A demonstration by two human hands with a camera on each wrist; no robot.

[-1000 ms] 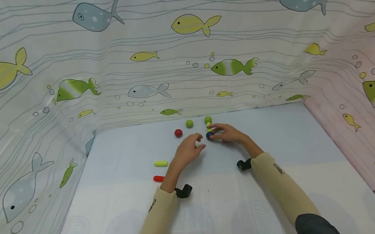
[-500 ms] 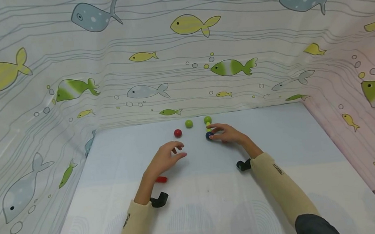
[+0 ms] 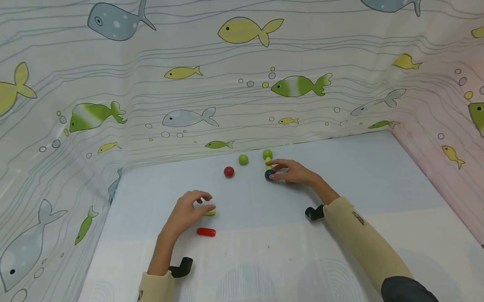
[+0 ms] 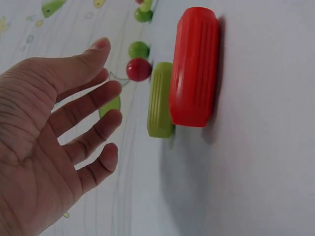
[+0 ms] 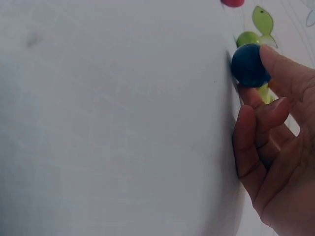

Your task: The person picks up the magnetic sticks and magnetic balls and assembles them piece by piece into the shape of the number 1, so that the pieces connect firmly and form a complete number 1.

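My left hand [image 3: 185, 212] hovers over a yellow-green ribbed rod [image 4: 160, 101], its fingers loosely bent with nothing between them. Just nearer to me lies a red ribbed rod [image 3: 206, 232], which looks large in the left wrist view. My right hand [image 3: 294, 171] pinches a dark blue ball [image 5: 248, 65] between thumb and a finger. Beyond that ball, in the head view, a yellow-green rod [image 3: 268, 160] runs to a green ball [image 3: 267, 154], partly hidden by the right fingers; the three form a line.
A red ball [image 3: 228, 172] and another green ball [image 3: 243, 159] lie on the white table [image 3: 250, 246] near its back edge. Behind the table rises a cloth [image 3: 202, 92] printed with fish. Black wrist cameras [image 3: 181, 267] stick out at both sleeves.
My left hand has moved left and toward me, away from the blue ball, to the loose yellow-green rod. The right hand keeps its pinch in the same place.
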